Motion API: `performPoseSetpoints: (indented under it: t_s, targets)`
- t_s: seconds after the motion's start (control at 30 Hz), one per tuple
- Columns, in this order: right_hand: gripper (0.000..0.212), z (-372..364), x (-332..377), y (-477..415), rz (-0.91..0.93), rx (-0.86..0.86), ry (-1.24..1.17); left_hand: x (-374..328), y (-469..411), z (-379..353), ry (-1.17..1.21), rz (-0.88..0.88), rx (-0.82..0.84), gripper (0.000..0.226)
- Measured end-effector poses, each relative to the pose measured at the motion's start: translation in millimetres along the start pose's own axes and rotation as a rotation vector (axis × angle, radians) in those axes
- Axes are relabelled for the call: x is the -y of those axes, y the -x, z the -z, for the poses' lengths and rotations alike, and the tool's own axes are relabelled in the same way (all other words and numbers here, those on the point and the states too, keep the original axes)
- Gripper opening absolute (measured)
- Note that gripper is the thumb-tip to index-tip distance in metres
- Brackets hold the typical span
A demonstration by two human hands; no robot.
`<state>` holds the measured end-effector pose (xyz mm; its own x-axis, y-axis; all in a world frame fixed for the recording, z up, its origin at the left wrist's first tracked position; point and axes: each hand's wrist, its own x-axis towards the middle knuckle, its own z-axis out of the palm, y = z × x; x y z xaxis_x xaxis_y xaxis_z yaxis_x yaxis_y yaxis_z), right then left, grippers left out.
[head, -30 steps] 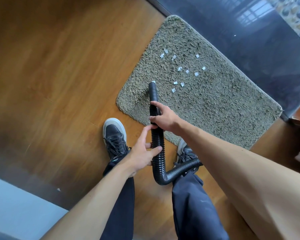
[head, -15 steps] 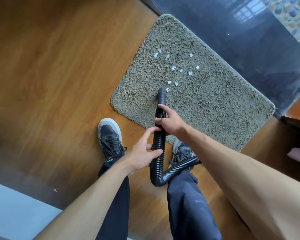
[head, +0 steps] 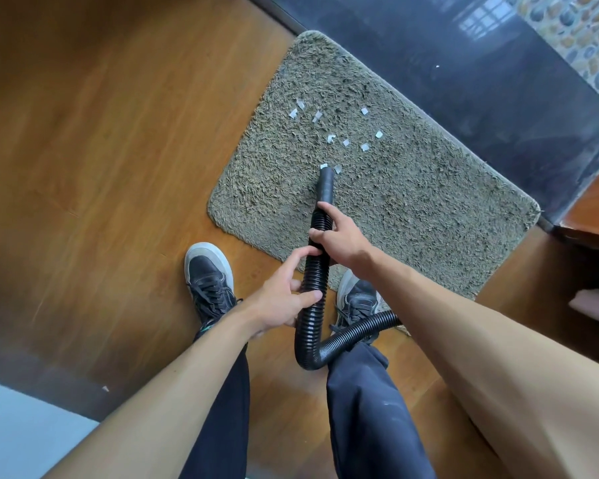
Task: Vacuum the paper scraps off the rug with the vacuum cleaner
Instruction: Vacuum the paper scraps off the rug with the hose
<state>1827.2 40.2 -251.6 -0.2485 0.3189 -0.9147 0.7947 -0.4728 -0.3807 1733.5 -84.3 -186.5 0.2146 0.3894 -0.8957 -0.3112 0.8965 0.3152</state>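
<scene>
Both hands are gripping the black vacuum hose [head: 317, 271]: the right hand [head: 339, 238] is wrapped around it nearer the nozzle [head: 326, 181], and the left hand [head: 281, 302] is curled loosely around it lower down, toward the person's feet. The hose's long axis is running from the hands straight up onto the rug [head: 412, 209], its nozzle mouth sitting just beside the two nearest paper scraps [head: 346, 140]. The remaining scraps are lying scattered beyond the nozzle, further along that same axis and fanning slightly to either side, so the right hand seems best placed to push the nozzle onward.
</scene>
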Motion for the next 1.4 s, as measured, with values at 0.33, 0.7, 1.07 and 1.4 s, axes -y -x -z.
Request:
performPoseSetpoints:
  t_s: [0.33,0.7,1.07,1.4]
  targets:
    - [0.065,2,5,-4,0.01,0.033,0.038,-3,-2,0,-0.023,0.002,-0.029,0.058]
    - [0.065,22,-9,-5,-0.008,-0.026,-0.073,-16,-11,-14,-0.058,-0.009,-0.015,0.058]
    - [0.065,18,-8,-6,0.03,0.021,-0.018,-13,-8,-17,-0.045,-0.001,-0.032,0.056]
    - [0.068,-3,-5,-6,0.079,0.045,0.094,1,2,-10,0.034,0.017,-0.08,0.057]
